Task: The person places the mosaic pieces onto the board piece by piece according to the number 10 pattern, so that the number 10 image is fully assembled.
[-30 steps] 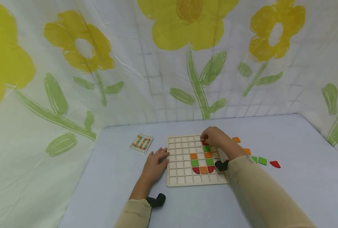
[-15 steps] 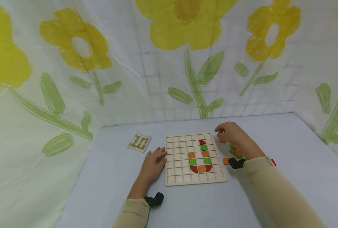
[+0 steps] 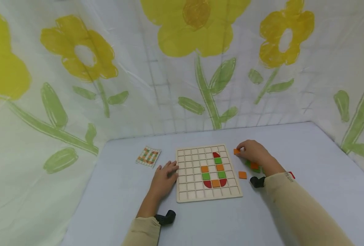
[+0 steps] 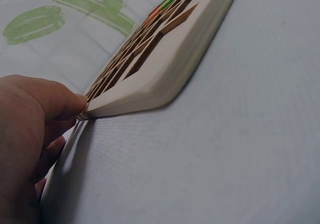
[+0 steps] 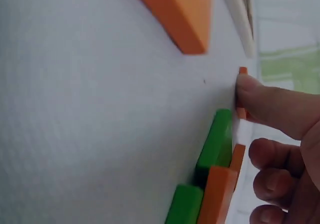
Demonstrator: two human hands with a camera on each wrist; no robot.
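Orange tile (image 3: 236, 151) seemingly pinched, right hand (image 3: 254, 152) | left hand (image 3: 164, 176) steadies board (image 3: 208, 197)

left hand (image 4: 30, 139): thumb on corner of wooden grid board (image 4: 165, 69) | board flat on pale surface (image 4: 225, 149) | coloured tiles at far end

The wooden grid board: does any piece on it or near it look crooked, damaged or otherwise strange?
Nothing stands out. The wooden grid board lies flat, and its coloured tiles sit square in their cells. The left hand rests at its edge. The right hand pinches an orange tile beside loose tiles on the table.
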